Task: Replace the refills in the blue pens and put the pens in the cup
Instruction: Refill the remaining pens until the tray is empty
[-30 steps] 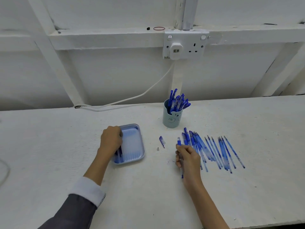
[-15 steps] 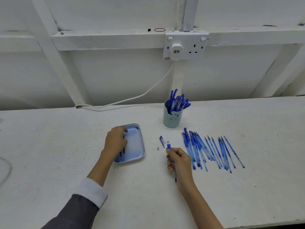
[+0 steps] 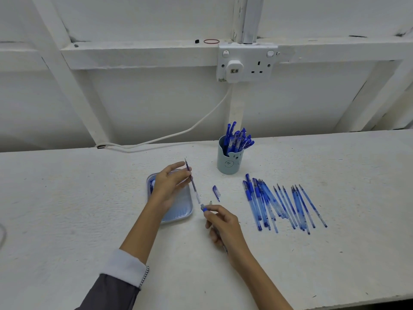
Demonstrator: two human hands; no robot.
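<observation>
My left hand (image 3: 171,183) pinches a thin dark-blue refill (image 3: 191,180) above the pale blue tray (image 3: 178,211), its lower end pointing at the open mouth of a pen barrel (image 3: 204,208). My right hand (image 3: 224,224) grips that barrel just in front of the tray's right edge. A loose blue cap (image 3: 216,191) and a small pen tip (image 3: 210,202) lie on the table between my hands and the pile. The light-blue cup (image 3: 228,163), holding several blue pens, stands behind them. A row of several blue pens and refills (image 3: 281,204) lies to the right.
The white table (image 3: 312,253) runs wall to wall. A white cable (image 3: 156,137) runs along the back edge up to a wall socket (image 3: 245,63). Some blue pieces lie in the tray's far-left corner (image 3: 152,183).
My left hand lifted out of the tray with a refill. My right hand carried the pen barrel leftward, away from the pile, toward the refill's end.
</observation>
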